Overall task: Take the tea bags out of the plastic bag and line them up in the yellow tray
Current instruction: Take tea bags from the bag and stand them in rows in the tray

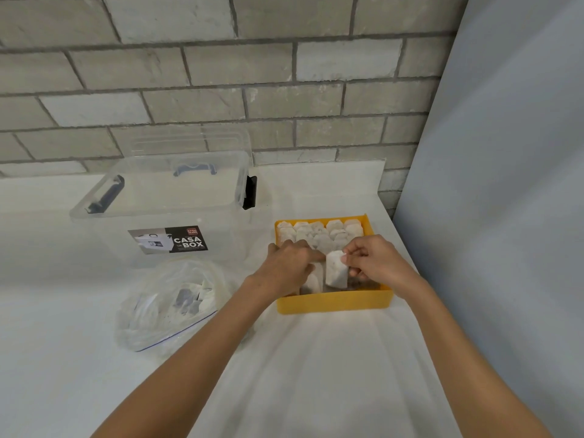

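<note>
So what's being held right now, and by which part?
Right hand pinches one tea bag by its upper corner, over the yellow tray. Left hand: grip cannot be told.

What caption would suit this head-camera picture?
Right hand pinches a tea bag above the yellow tray; left hand rests inside, near the lined-up rows.
</note>
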